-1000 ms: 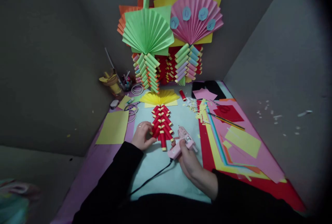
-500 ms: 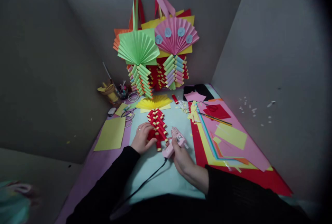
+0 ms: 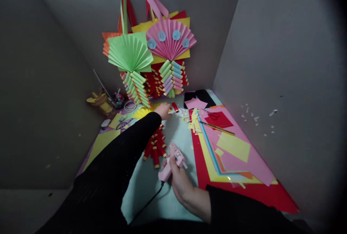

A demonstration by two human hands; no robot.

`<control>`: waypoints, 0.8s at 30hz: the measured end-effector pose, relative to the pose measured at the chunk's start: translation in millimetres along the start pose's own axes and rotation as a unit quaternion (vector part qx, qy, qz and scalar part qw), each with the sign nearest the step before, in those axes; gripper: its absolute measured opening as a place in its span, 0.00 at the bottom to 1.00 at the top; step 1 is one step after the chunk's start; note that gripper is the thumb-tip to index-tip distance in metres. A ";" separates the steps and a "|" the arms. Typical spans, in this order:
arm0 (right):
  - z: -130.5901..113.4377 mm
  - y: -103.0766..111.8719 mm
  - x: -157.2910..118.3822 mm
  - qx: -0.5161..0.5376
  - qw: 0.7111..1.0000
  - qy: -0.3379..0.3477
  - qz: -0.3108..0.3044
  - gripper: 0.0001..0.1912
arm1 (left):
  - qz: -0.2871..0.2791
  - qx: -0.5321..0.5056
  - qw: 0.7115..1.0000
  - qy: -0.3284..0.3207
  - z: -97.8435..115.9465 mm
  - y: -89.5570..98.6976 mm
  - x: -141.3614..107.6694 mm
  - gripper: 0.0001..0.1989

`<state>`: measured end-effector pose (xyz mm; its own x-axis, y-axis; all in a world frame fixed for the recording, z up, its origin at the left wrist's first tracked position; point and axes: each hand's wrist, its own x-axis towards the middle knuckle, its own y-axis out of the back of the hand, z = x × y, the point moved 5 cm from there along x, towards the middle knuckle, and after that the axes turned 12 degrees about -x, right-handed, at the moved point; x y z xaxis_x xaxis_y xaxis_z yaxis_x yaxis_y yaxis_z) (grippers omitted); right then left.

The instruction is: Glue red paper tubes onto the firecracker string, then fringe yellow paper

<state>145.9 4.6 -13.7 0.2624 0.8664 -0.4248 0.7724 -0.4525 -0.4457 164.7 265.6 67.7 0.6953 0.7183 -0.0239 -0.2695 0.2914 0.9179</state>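
Currently grips the pink glue gun (image 3: 177,154) in the right hand (image 3: 181,181), beside the red rolls (image 3: 155,147); extends the left hand (image 3: 163,111) toward a loose roll (image 3: 175,107), cannot tell whether grasping.

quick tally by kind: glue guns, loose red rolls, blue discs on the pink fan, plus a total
Glue gun: 1, in the right hand
Loose red roll: 1 in view, by the left hand
Blue discs: 4, on the pink fan
Total: 6
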 end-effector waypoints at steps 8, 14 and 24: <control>2.1 7.8 1.8 -0.054 0.997 -0.055 0.009 0.23 | -0.021 0.008 1.000 0.016 -33.7 -28.7 75.8 0.41; 0.4 5.6 2.5 -0.023 0.997 -0.068 0.024 0.23 | -0.003 0.004 1.000 0.007 -38.1 -35.7 71.2 0.42; 6.6 3.1 5.0 -0.016 0.998 -0.062 0.006 0.25 | 0.028 -0.081 0.996 0.018 -25.4 -40.4 69.6 0.47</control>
<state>145.8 6.1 -22.5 0.2006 0.8271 -0.5250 0.7877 -0.4548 -0.4155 207.1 319.8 18.9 0.6532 0.7571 0.0092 -0.4133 0.3463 0.8422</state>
